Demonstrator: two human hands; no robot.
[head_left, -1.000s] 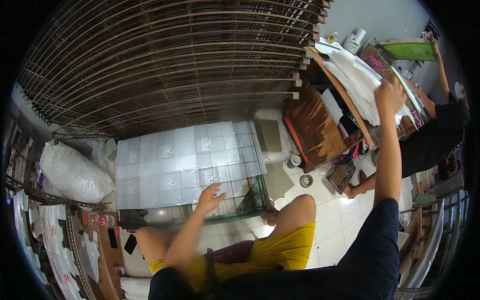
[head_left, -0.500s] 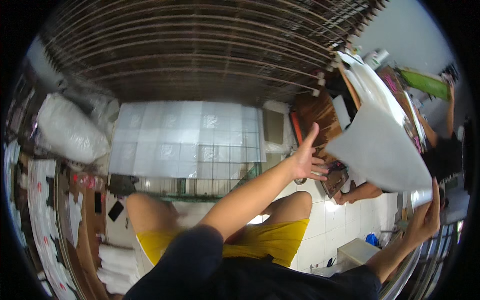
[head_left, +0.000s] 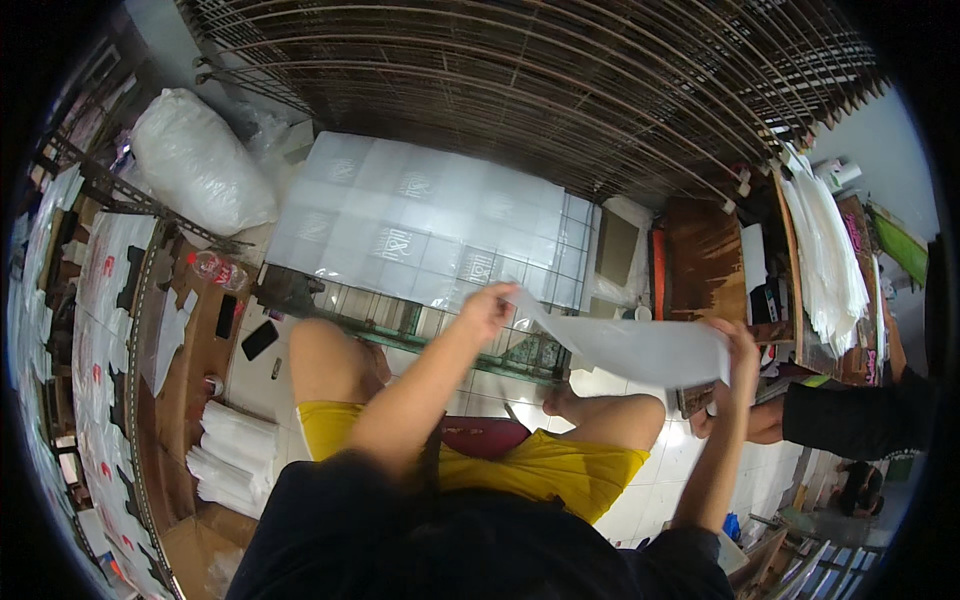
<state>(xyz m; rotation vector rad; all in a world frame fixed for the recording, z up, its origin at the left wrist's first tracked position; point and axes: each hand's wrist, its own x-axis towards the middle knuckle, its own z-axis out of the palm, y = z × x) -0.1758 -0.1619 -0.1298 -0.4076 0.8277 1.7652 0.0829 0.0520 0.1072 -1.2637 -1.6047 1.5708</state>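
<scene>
A blank, translucent white plastic sheet [head_left: 640,350] is stretched in front of me, sagging in the middle. At its left corner my left hand [head_left: 488,312] is closed in a pinch. My right hand [head_left: 738,358] grips its right end, the fingers partly hidden by the sheet. Just beyond my left hand, similar plastic sheets [head_left: 385,190] with white printed marks lie in overlapping rows on a wire drying rack [head_left: 578,235]. At the rack's right end a strip of grid shows bare. The held sheet hangs to the right of the rack's near corner.
Raised wire racks [head_left: 500,60] loom beyond. At right are a wooden bench [head_left: 700,250], a stack of white sheets [head_left: 822,260] and another person's leg [head_left: 765,420]. A stuffed plastic bag [head_left: 200,160], a bottle [head_left: 215,268] and a phone [head_left: 260,341] are at left.
My right hand has brought the sheet leftward from the stack side. My left hand, spread and empty before, has drawn back left and now pinches the sheet's corner. The view has shifted right.
</scene>
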